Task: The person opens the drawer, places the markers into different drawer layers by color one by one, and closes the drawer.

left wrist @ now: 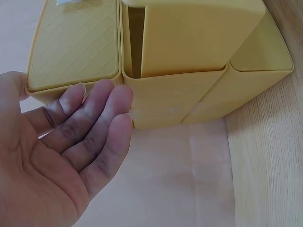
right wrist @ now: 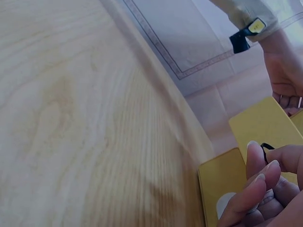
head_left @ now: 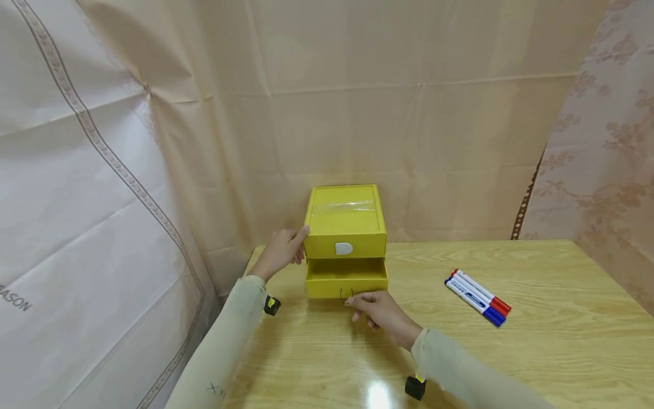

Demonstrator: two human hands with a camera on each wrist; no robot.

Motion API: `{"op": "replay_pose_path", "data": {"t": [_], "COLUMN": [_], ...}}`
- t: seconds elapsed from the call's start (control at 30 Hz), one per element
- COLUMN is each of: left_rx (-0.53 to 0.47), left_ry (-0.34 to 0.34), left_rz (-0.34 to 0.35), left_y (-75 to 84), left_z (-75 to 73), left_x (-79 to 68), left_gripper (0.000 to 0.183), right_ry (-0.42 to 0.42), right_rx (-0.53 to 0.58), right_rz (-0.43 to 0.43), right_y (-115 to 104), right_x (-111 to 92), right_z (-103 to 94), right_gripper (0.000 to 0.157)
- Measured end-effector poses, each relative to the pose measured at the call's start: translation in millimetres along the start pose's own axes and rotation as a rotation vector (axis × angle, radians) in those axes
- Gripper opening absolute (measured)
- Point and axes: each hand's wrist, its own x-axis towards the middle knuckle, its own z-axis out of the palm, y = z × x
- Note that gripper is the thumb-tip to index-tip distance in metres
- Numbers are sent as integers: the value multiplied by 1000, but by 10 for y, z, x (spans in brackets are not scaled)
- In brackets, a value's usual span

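Yellow drawer box (head_left: 344, 213) stood on the table (head_left: 552, 295), middle drawer (head_left: 322, 289) sticking out of its front. Top tier sat flush above it, white handle (head_left: 344, 248) facing you; the bottom tier showed from the wrists.

Your right hand (head_left: 380, 311) pinched a thin dark loop (right wrist: 268, 146) between thumb and fingertip, just in front of the box's drawer; couldn't tell if the loop was fixed to it. Your left hand (head_left: 280, 248) was at the box's upper left front corner, thumb on the edge, other fingers loosely bent by the side, wrapped round nothing.

Step in hand looked like working the drawer by the loop. Best done with a straight, level pull in line with the box, since a sideways tug would likely bind it. Left-hand pressure needed to stay firm so the box didn't skid or tip, fingertips clear of the drawer's gap. The markers (head_left: 472, 295), right of the box, seemed out of the way.
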Motion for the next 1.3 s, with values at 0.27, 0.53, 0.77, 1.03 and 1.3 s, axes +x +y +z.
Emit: {"op": "replay_pose_path", "data": {"t": [0.27,0.53,0.77,1.03,1.3], "left_rx": [-5,29,48,45,46], "left_ry": [-13,-15,-8,-12,-7], "left_rz": [-9,-3,2,-14,-30], "left_y": [29,34,27,23,32], "left_z": [-20,-22,-11,-11,-1], "left_x": [8,15,14,1,3], "left_gripper": [66,68,67,70,70], "right_ry": [-21,-22,-43,-73,-80], "right_rx": [1,-2,-2,8,6], "right_rz": [20,30,29,31,19], "right_y": [12,21,69,89,95], "right_x": [-100,-199,-288,-351,-389], "right_z": [28,57,85,84,96], "right_gripper": [36,38,38,38,39]}}
